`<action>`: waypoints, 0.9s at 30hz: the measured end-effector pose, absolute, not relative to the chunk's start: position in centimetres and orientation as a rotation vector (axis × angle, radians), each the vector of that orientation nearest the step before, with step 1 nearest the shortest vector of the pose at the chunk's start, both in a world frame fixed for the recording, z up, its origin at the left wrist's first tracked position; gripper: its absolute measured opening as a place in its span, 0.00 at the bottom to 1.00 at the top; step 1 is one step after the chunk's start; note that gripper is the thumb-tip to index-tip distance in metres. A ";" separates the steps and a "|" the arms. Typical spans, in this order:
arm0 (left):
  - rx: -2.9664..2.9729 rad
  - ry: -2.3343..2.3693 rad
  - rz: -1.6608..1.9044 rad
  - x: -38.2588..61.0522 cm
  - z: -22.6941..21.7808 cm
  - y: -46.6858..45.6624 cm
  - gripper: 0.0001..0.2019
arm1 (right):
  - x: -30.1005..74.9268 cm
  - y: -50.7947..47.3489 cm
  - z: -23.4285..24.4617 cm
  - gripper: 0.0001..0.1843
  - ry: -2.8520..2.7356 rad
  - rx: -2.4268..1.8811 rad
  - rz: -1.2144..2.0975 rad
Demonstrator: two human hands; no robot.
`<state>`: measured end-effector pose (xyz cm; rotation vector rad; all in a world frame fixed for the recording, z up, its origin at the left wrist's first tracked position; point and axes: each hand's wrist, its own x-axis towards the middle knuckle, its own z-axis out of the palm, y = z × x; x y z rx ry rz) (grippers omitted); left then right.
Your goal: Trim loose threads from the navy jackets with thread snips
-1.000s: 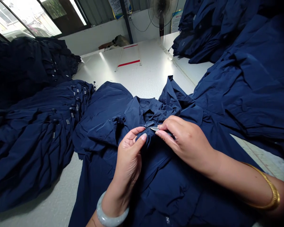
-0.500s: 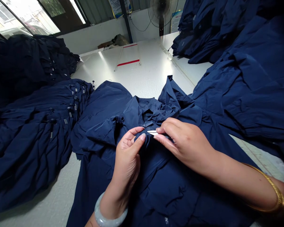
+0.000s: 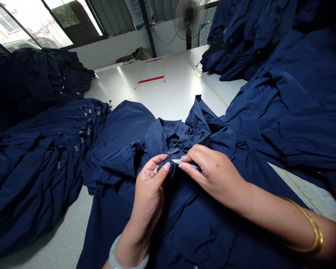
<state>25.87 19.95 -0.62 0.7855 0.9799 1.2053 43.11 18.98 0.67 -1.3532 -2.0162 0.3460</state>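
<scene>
A navy blue garment (image 3: 190, 216) lies spread on the white table (image 3: 168, 86) in front of me, its collar bunched at the middle. My left hand (image 3: 151, 186) pinches a fold of the fabric just below the collar between thumb and fingers. My right hand (image 3: 210, 168) is closed on a small metal thread snip (image 3: 177, 161), whose silver tip points left and almost touches the pinched fold. A pale bangle circles my left wrist and a gold one my right.
A layered pile of navy garments with small tags (image 3: 42, 157) fills the left side. Another dark heap (image 3: 39, 78) lies behind it. Large navy piles (image 3: 291, 93) cover the right. A fan (image 3: 188, 16) stands at the far wall.
Both hands have slid slightly down and left over the garment, the snip's tip staying close to the pinched fold. The view has tilted a little.
</scene>
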 end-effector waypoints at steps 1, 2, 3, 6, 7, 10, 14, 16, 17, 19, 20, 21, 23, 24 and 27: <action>0.784 0.969 1.202 25.9 -0.6 20.0 0.14 | 43.2 19.1 0.6 0.10 -1.996 -1.346 0.383; 0.782 0.960 1.197 25.9 -0.7 20.0 0.13 | 43.2 19.2 0.6 0.09 -1.977 -1.343 0.410; 0.781 0.952 1.191 25.9 -0.6 20.0 0.13 | 43.3 19.3 0.6 0.09 -1.960 -1.342 0.424; 0.772 0.948 1.180 25.9 -0.6 19.9 0.13 | 43.6 19.6 0.7 0.08 -1.917 -1.357 0.428; 0.771 0.952 1.181 25.8 -0.5 19.9 0.13 | 43.7 19.6 0.7 0.08 -1.907 -1.360 0.428; 0.781 0.955 1.180 25.8 -0.5 19.9 0.13 | 43.9 19.7 1.0 0.08 -1.888 -1.348 0.438; 0.813 0.967 1.194 25.8 -0.6 19.8 0.10 | 44.1 19.9 1.1 0.11 -1.815 -1.303 0.482; 0.839 0.975 1.203 25.8 -0.7 19.7 0.10 | 44.1 20.1 0.9 0.15 -1.775 -1.305 0.509; 0.857 0.978 1.201 25.8 -0.8 19.7 0.10 | 44.1 20.3 0.8 0.16 -1.767 -1.313 0.523; 0.893 0.990 1.187 25.8 -1.1 19.6 0.12 | 44.1 20.5 0.4 0.18 -1.781 -1.326 0.551; 0.908 1.002 1.173 25.8 -1.3 19.6 0.12 | 44.1 20.6 0.2 0.17 -1.802 -1.331 0.558; 0.922 1.016 1.158 25.8 -1.5 19.6 0.12 | 44.1 20.7 0.1 0.16 -1.830 -1.336 0.553; 0.948 1.044 1.132 25.7 -1.8 19.8 0.11 | 44.1 20.9 -0.1 0.18 -1.894 -1.352 0.522; 0.964 1.054 1.127 25.7 -1.9 19.9 0.11 | 44.2 21.0 -0.1 0.19 -1.933 -1.364 0.509; 0.982 1.052 1.126 25.5 -2.1 20.1 0.10 | 44.5 21.4 -0.1 0.10 -2.052 -1.408 0.528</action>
